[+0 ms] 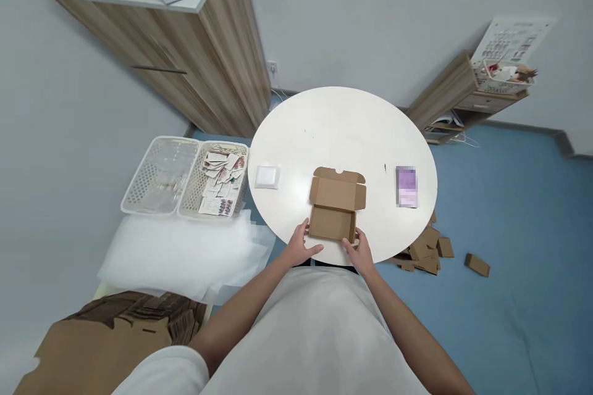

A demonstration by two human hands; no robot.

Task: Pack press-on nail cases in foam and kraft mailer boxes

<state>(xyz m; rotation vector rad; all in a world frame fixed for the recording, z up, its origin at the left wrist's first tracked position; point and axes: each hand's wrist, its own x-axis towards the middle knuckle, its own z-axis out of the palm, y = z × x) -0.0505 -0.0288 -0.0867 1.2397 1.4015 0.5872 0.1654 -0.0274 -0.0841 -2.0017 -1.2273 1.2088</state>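
At desk's [343,129] 6 o'clock, open cardbd box [333,223] (base's long axis 9–3) is being pinched at 4 o'clock corner by nearer R hand [362,254]; L hand [299,249] being held spread at 8.

From my remote station I can read no lettering or numerals. Fine print, too small to decipher, marks the white sheet [514,40] at upper right and the cards [221,180] in the left-hand basket [189,197]; the purple item [407,180] on the desk [343,129] appears pixelated.
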